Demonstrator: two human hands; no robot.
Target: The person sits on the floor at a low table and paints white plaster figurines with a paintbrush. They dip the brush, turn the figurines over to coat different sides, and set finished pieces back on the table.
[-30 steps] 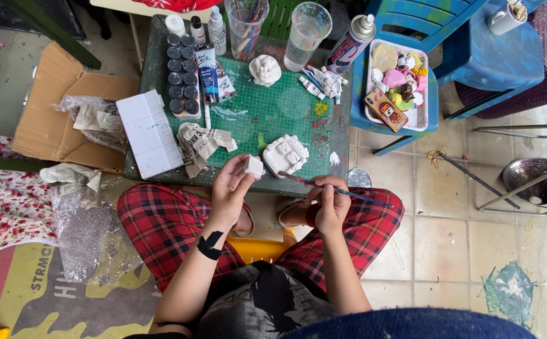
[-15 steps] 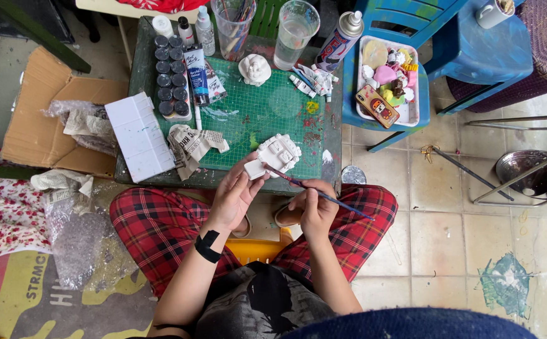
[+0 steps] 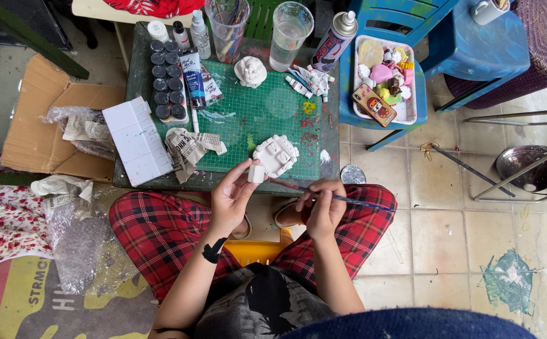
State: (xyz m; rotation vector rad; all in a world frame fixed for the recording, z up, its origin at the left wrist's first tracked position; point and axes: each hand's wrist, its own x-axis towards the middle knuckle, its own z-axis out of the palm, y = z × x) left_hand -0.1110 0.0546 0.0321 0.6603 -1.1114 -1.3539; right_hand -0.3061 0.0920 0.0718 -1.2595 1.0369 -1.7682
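Observation:
My left hand (image 3: 231, 198) pinches a small white plaster piece (image 3: 256, 173) at the near edge of the low table, just in front of a larger white plaster cast (image 3: 275, 155) lying on the green cutting mat (image 3: 258, 119). My right hand (image 3: 324, 207) grips a thin paintbrush (image 3: 349, 200), its tip pointing left toward the small piece and its handle running out to the right over my knee. I sit with red plaid trousers (image 3: 160, 232) below the table.
On the table: a white palette box (image 3: 138, 140), a rack of dark paint jars (image 3: 165, 80), paint tubes (image 3: 193, 78), crumpled newspaper (image 3: 189, 147), a round white cast (image 3: 250, 71), two cups (image 3: 288, 34), a spray can (image 3: 336, 41). A blue chair (image 3: 411, 119) holds a tray of painted pieces. Cardboard box (image 3: 41, 125) at left.
My left hand has shifted slightly right along the table's near edge with the small white piece. The right hand with the brush has stayed over my right knee.

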